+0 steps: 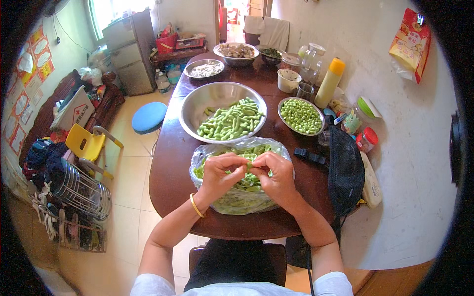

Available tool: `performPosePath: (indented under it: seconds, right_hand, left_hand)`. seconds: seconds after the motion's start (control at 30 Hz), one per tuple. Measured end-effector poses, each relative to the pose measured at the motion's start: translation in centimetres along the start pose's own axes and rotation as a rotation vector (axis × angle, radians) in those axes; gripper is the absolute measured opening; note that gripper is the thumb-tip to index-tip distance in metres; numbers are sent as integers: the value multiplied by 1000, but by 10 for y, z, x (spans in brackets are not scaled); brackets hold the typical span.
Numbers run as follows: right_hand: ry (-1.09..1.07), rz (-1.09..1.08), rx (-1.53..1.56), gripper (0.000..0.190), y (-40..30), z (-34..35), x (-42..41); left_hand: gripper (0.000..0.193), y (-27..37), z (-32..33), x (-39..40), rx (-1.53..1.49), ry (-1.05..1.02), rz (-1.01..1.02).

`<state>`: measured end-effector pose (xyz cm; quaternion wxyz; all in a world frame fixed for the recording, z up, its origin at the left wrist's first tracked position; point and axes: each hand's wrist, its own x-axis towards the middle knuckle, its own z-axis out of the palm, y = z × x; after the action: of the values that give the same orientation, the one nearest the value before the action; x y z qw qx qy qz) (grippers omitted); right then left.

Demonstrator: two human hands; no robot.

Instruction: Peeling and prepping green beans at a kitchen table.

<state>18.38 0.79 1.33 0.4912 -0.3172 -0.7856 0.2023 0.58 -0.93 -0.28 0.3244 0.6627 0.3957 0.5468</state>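
Note:
Between the fingertips of my left hand [224,174] and my right hand [274,175] is a small green bean pod [249,166], pinched from both sides and partly hidden by the fingers. Directly below lies a clear plastic bag [237,207], its mouth spread wide, full of green pod shells [253,181]. Beyond it, a large steel basin [192,111] holds a heap of whole green pods [233,122]. To the right of the basin, shelled green beans [300,115] fill a smaller steel bowl [282,124]. A yellow bangle [196,205] circles my left wrist.
Dishes of food, including a white-rimmed basin [218,48], stand at the table's [170,177] far end. Along the right edge are a yellow-capped bottle [330,81], jars and a black mesh bag [346,170]. A blue stool [149,116] stands left of the table.

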Motion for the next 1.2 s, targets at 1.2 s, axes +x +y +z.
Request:
performPosePath:
  seconds: [1.2]
  right_hand:
    - [-81, 119, 260, 18, -4, -7, 3]
  left_hand:
    - [13, 8, -1, 2, -538, -73, -267]
